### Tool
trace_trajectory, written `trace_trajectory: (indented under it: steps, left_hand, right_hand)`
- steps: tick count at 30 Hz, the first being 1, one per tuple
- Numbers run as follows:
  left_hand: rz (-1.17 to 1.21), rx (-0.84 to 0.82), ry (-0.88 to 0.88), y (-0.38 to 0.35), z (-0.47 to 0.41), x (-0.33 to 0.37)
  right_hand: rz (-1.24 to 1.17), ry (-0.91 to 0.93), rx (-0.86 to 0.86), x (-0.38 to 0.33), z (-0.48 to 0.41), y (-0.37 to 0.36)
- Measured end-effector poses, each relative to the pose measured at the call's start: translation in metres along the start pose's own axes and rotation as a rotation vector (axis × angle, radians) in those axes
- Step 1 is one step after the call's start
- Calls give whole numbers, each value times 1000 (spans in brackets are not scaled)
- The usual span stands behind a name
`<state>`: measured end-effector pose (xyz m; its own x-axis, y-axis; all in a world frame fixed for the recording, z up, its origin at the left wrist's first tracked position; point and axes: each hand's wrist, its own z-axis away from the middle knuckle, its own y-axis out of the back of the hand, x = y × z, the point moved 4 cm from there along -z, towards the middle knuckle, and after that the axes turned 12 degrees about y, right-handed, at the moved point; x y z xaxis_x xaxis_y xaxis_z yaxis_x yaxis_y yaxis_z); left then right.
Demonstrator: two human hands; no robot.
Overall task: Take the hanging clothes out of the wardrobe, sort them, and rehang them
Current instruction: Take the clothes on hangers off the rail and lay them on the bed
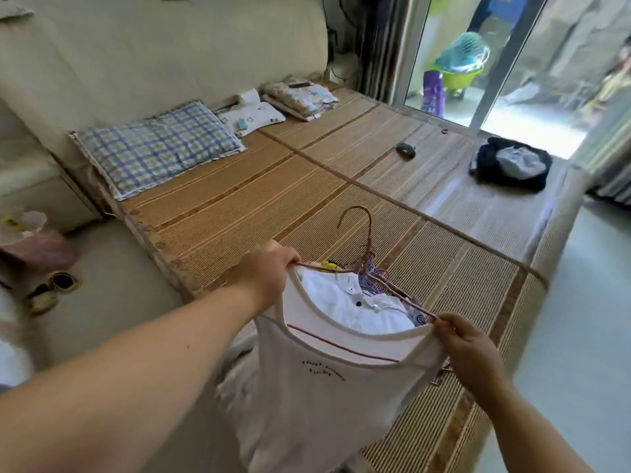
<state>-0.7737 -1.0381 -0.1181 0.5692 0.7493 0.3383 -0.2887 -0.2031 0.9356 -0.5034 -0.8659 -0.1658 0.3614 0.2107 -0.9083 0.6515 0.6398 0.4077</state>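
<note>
A bundle of clothes on hangers [362,268] hangs between my hands above the near edge of the bed. The front piece is a white sleeveless top [317,390] with small dark lettering and a thin red line under the neckline. Behind it shows a white buttoned shirt [355,305] and a bit of purple fabric. My left hand [266,271] grips the top's left shoulder and the hanger end. My right hand [467,349] pinches the right shoulder and hanger end. The hanger hooks stick up together between my hands.
The bed carries a bamboo mat [307,186], a blue checked pillow [153,148], a small white pillow [252,117] and folded bedding [300,97] at the head. A dark clothes pile [512,165] and a small dark object [405,150] lie further right. A glass door [478,63] stands behind.
</note>
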Motion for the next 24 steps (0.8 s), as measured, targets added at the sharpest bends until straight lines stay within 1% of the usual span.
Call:
trace_trajectory:
  steps: [3, 5, 10, 14, 17, 19, 22, 24]
  left_hand:
    - [-160, -48, 60, -38, -37, 17]
    - [-226, -93, 97, -64, -62, 26]
    - [-267, -163, 194, -112, -113, 27]
    - [-252, -173, 272, -136, -136, 19]
    - [-228, -145, 310, -147, -141, 13]
    - [-195, -169, 336, -151, -138, 12]
    - [-173, -243, 332, -148, -124, 14]
    - [-150, -256, 323, -136, -110, 13]
  right_hand:
    - [135, -86, -62, 39, -42, 5]
    - [214, -135, -82, 62, -73, 8]
    - [298, -194, -180, 102, -136, -5]
    - [334, -209, -219, 127, -173, -20]
    - [336, -226, -249, 135, -186, -31]
    - [422, -153, -306, 129, -192, -38]
    - [560, 42, -425, 100, -196, -54]
    - [618, 162, -505, 72, -194, -71]
